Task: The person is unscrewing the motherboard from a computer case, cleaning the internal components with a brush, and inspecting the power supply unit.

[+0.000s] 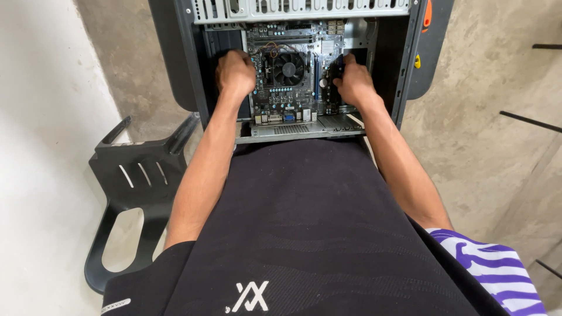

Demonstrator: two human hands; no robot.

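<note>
An open computer case [398, 88] lies in front of me with its motherboard [281, 99] facing up. A black round cooler fan [289, 68] sits in the middle of the board. My left hand [235, 73] is curled into a fist at the board's left edge, pressing down there. My right hand [353, 82] rests on the right side of the board, fingers closed around a dark upright part by the blue slots [318, 76]; the part itself is mostly hidden. Both forearms reach forward over my dark shirt.
A black plastic chair [126, 193] stands to the left on the pale floor. The case's perforated metal drive frame [298, 9] runs across the far end. Thin black rods [530, 122] lie on the concrete floor at right. Purple-striped cloth [492, 269] shows at lower right.
</note>
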